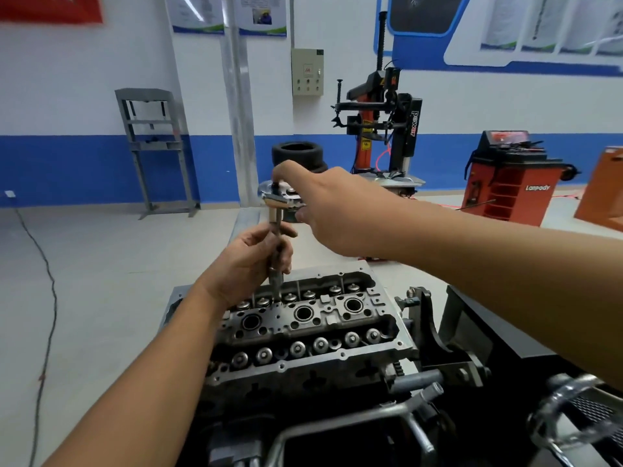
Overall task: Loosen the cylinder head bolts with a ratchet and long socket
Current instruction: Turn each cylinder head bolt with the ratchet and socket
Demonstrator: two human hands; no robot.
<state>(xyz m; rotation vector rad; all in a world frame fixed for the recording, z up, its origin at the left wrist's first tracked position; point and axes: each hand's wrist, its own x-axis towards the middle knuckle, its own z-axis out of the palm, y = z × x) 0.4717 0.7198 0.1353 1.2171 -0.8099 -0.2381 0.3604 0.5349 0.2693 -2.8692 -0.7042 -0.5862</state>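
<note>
A wide pale workshop floor (pixel 101 264) spreads to the left and far side, with a thin dark cable (pixel 50 298) trailing across it and much open room there; against the blue-and-white wall stand a grey steel press frame (pixel 156 146), a black and orange tyre changer (pixel 381 119) with stacked black tyres (pixel 296 155) beside it, and a red wheel balancer (pixel 505 176) well off to the right. Nearer, a grey cast-aluminium cylinder head (pixel 303 332) sits on top of an engine held in a dark steel stand (pixel 438 348), its long sides running left to right, with rows of round valve tops and three dark spark plug wells exposed; the stand's brackets crowd its right end, while its left end borders open floor. Both bare forearms reach in from the near edge. The left hand (pixel 249 261) is curled around the long silver socket shaft (pixel 276 264), which stands nearly upright with its lower tip in a hole along the far row of the head, left of centre. The right hand (pixel 323 203) comes from the right, palm down, fingers bent over the chrome ratchet head (pixel 274 193) at the top of the shaft, gripping it above the left hand.
</note>
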